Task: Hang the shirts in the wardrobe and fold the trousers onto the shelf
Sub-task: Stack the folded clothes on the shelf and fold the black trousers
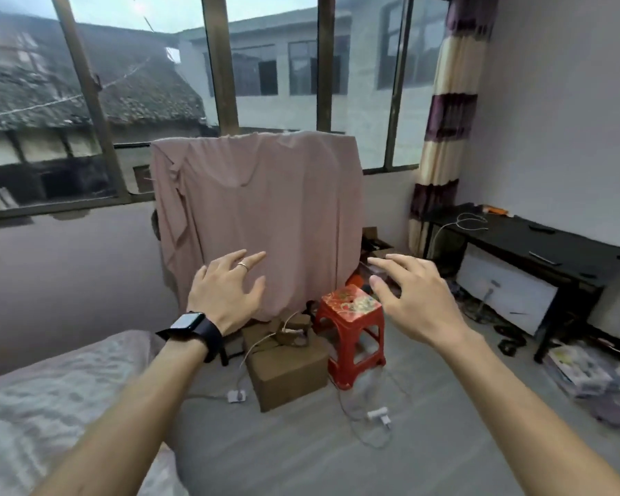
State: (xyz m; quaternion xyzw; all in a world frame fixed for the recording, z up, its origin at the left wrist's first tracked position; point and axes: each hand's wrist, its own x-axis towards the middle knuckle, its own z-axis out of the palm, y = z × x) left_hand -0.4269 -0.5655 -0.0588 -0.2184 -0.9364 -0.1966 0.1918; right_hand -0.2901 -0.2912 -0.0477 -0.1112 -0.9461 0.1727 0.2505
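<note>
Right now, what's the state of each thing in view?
Left hand: open, empty.
Right hand: open, empty.
Pink cloth: draped over something hidden, hanging.
Stool: upright on the floor.
Box: closed, clutter on top.
Curtain: drawn to the window's right side.
Charger: lying loose on the floor.
</note>
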